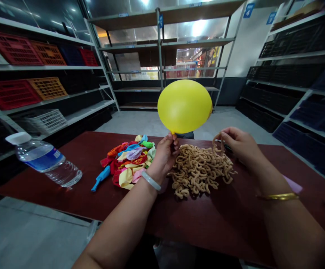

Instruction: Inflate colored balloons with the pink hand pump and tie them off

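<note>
Yellow balloon point(184, 106) stands inflated above the bench point(95, 203), its neck pinched between the closed thumb and fingers of my left hand point(167, 151). My right hand point(237, 141) has thumb and fingers together on a tan rubber band point(217, 140), at the far right edge of the heap of tan bands point(201, 168). Uninflated balloons point(130, 158) lie piled left of that heap.

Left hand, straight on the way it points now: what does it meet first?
Most likely the yellow balloon. The left hand holds it by the neck, and its body sits just beyond the fingers. Depth is hard to judge from this one view.
</note>
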`<action>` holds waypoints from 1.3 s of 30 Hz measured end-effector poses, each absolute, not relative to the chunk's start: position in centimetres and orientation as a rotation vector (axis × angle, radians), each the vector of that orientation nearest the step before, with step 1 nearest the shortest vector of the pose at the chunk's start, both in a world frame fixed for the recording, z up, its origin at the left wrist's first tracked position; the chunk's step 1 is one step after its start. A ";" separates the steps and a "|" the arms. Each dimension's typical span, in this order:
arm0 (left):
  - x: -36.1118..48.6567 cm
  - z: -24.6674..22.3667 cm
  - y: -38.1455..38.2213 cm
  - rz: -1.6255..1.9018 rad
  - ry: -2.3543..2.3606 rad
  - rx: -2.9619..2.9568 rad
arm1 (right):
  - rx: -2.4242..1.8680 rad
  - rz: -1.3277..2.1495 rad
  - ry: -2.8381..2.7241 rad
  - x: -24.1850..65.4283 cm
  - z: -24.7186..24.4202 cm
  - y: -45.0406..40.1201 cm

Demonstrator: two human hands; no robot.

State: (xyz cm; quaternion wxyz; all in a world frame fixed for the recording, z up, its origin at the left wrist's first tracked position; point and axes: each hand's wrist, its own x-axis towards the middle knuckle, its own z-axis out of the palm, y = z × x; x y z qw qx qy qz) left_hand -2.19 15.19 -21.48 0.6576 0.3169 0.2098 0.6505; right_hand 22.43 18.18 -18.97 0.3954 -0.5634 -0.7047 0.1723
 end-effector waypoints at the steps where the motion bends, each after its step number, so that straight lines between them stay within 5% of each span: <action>1: -2.2 -21.5 15.2 1.466 0.473 0.716 | -1.275 0.612 -1.662 22.2 -18.6 17.8; 5: -1.8 -21.8 15.3 1.444 0.490 0.712 | -0.879 1.100 -1.341 20.9 -17.4 16.3; 13: 1.0 -22.4 13.5 1.240 0.684 0.748 | -0.749 1.313 -1.298 17.8 -17.0 14.4; 25: 2.6 -22.7 12.1 1.022 0.759 0.740 | -0.758 0.979 -1.186 16.8 -17.5 14.2; 32: 2.5 -23.3 12.7 1.060 0.833 1.066 | -0.925 0.424 -1.347 18.7 -16.5 13.4; 39: 2.3 -24.5 14.0 1.267 1.071 1.681 | -0.712 0.723 -1.357 15.8 -15.4 14.0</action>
